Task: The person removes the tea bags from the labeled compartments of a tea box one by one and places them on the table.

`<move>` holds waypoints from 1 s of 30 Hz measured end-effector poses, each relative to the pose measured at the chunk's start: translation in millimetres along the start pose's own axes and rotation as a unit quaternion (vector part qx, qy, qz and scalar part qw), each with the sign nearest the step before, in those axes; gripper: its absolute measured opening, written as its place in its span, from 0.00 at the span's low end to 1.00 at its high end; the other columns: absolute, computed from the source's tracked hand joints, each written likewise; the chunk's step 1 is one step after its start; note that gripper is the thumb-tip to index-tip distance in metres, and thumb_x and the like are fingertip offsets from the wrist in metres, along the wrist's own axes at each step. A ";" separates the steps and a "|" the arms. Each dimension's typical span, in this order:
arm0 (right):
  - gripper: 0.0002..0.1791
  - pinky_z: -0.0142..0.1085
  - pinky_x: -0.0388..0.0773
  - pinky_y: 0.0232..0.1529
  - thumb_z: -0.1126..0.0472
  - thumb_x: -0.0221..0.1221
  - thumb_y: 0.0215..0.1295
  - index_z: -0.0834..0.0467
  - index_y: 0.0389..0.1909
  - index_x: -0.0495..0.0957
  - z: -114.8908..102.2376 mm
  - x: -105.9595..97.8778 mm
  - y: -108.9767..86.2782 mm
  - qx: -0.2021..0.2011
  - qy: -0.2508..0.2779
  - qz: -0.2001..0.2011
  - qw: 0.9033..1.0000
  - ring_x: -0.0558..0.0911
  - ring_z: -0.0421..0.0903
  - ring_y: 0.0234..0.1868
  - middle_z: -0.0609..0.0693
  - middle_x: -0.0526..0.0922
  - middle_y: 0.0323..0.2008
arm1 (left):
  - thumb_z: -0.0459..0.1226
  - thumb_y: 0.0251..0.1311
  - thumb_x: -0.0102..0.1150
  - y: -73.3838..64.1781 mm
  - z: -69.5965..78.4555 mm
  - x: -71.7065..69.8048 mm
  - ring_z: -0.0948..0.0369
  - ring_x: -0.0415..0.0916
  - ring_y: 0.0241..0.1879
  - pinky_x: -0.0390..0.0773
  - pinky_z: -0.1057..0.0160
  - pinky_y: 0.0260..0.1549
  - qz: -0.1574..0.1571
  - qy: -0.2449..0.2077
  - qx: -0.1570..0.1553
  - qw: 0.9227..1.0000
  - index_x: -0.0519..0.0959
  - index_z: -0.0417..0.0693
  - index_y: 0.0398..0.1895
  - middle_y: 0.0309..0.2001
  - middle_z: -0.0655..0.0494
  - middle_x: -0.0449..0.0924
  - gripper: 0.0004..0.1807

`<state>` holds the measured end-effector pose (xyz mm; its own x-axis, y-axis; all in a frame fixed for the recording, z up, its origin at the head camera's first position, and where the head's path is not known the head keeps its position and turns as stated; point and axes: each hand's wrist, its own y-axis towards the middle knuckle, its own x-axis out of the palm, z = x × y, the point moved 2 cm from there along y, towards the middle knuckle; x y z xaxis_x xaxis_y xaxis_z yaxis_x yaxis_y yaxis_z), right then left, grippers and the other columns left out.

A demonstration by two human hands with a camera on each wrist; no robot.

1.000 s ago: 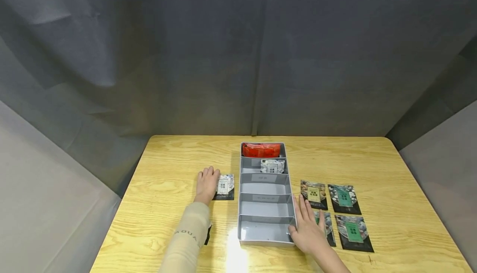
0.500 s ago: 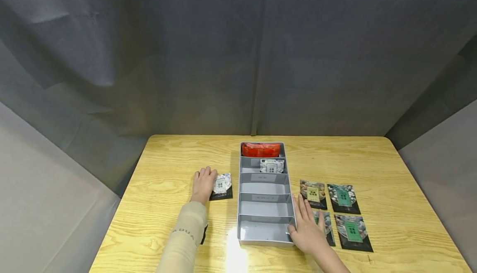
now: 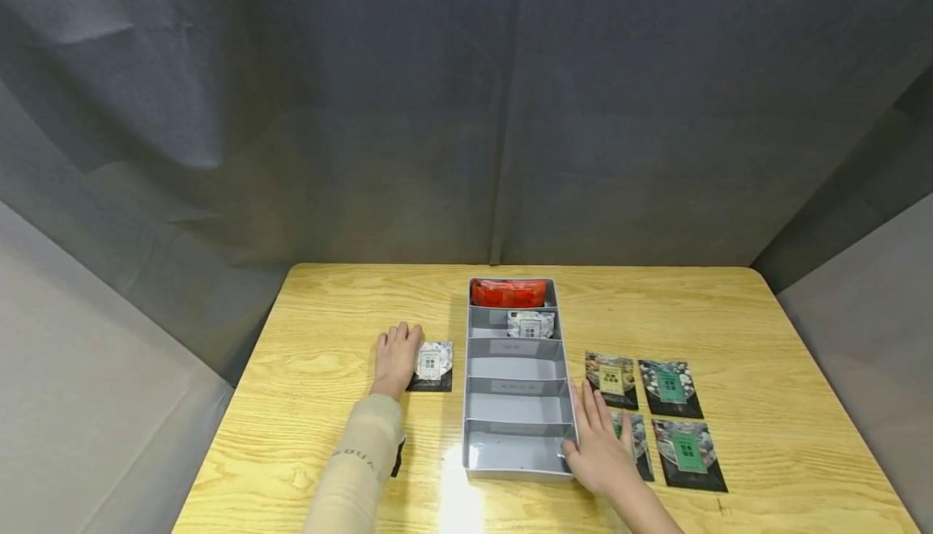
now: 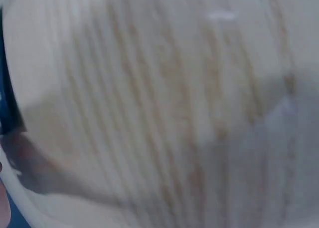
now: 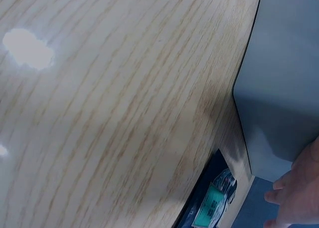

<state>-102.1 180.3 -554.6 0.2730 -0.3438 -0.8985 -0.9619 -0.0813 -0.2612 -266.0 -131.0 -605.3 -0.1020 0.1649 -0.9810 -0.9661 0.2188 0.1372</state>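
My left hand (image 3: 396,361) lies on the table left of the box, fingers stretched forward. It touches the left edge of a flat sachet (image 3: 432,365) with a white floral top and black bottom; the thumb is hidden. My right hand (image 3: 603,451) rests at the right side of a long grey divided box (image 3: 519,476). Its thumb comes over the rim while the other fingers spread along the outer wall. Beneath that hand lies a partly covered green-label sachet (image 3: 642,446). Inside the box, red sachets (image 3: 509,293) fill the farthest compartment, and a white floral sachet (image 3: 530,325) stands in the second.
Right of the box lie a yellow-label sachet (image 3: 611,380), a teal-label sachet (image 3: 670,388) and a green-label sachet (image 3: 688,454). A dark edge (image 3: 398,459) peeks out beside the left sleeve (image 3: 357,461). Grey cloth (image 3: 408,113) hangs behind the wooden table (image 3: 328,299).
My left hand and the white floral sachet have shifted slightly left. The sachet tilted a little half a second ago and now lies straight again. My right hand keeps its place at the box.
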 end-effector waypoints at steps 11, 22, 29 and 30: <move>0.44 0.65 0.27 0.59 0.51 0.47 0.63 0.56 0.72 0.33 -0.1 -1.0 -0.9 0.002 -0.002 -0.012 1.000 0.39 0.60 0.70 0.60 0.34 0.71 | 0.43 0.68 0.40 23.6 55.5 -40.5 0.53 0.65 0.52 0.62 0.53 0.55 0.106 -0.064 0.025 0.992 0.68 0.50 0.55 0.49 0.51 0.69 0.16; 0.44 0.65 0.26 0.59 0.50 0.47 0.63 0.56 0.71 0.32 0.1 0.2 0.9 0.001 0.002 -0.010 1.000 0.39 0.60 0.70 0.60 0.34 0.71 | 0.47 0.69 0.35 33.4 107.2 -49.1 0.54 0.64 0.52 0.60 0.53 0.55 0.067 -0.062 0.100 0.991 0.68 0.51 0.56 0.52 0.52 0.67 0.19; 0.44 0.65 0.26 0.59 0.51 0.47 0.63 0.56 0.72 0.33 -0.7 -1.9 -0.5 0.005 0.002 -0.014 1.000 0.39 0.60 0.70 0.60 0.34 0.71 | 0.49 0.69 0.35 37.9 126.8 -43.6 0.56 0.61 0.53 0.58 0.53 0.56 -0.014 0.008 0.110 0.994 0.65 0.56 0.57 0.51 0.56 0.65 0.19; 0.44 0.65 0.26 0.59 0.51 0.47 0.63 0.56 0.72 0.33 -0.9 -2.2 -0.8 0.005 0.002 -0.015 1.000 0.39 0.60 0.70 0.60 0.33 0.71 | 0.49 0.69 0.35 38.3 129.0 -43.0 0.56 0.61 0.52 0.58 0.53 0.56 -0.018 0.013 0.109 0.994 0.66 0.55 0.57 0.51 0.56 0.65 0.19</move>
<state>-101.9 180.3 -552.1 0.3009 -0.3451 -0.8890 -0.9533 -0.0815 -0.2910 -268.0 -5.6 -540.2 -0.0776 0.1294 -0.9885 -0.8947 0.4284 0.1263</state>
